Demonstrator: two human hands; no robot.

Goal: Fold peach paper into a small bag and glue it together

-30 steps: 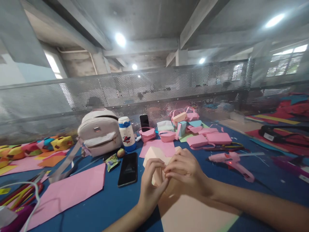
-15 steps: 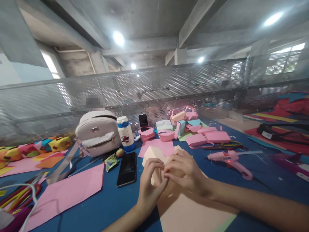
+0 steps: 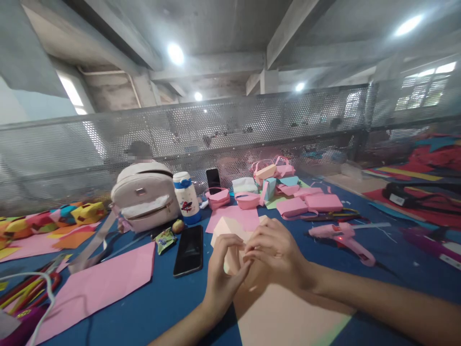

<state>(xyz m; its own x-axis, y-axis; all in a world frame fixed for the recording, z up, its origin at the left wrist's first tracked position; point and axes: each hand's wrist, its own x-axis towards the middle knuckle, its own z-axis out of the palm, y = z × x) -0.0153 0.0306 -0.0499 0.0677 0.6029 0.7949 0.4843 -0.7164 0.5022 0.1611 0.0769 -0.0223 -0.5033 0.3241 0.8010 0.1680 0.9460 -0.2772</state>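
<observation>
A folded cream paper piece (image 3: 224, 226) is between my hands, partly hidden behind the fingers. My left hand (image 3: 225, 269) is closed around its near left side, thumb and fingers curled. Across the other side, my right hand (image 3: 275, 252) pinches the paper, its fingertips close to my left thumb. Beneath both hands lies a peach paper sheet (image 3: 284, 317), with a pale green edge at its lower right. A pink paper sheet (image 3: 237, 217) lies just beyond the folded piece.
A pink glue gun (image 3: 345, 235) with a red light lies to the right. Several pink paper bags (image 3: 291, 207) stand behind. On the left are a black phone (image 3: 188, 251), a bottle (image 3: 186, 202), a white backpack (image 3: 144, 197) and a pink sheet (image 3: 104, 283). A perforated metal screen (image 3: 230, 129) bounds the back.
The fingers of my right hand have shifted slightly over the folded paper. My left hand keeps nearly the same grip, and the view has moved a little.
</observation>
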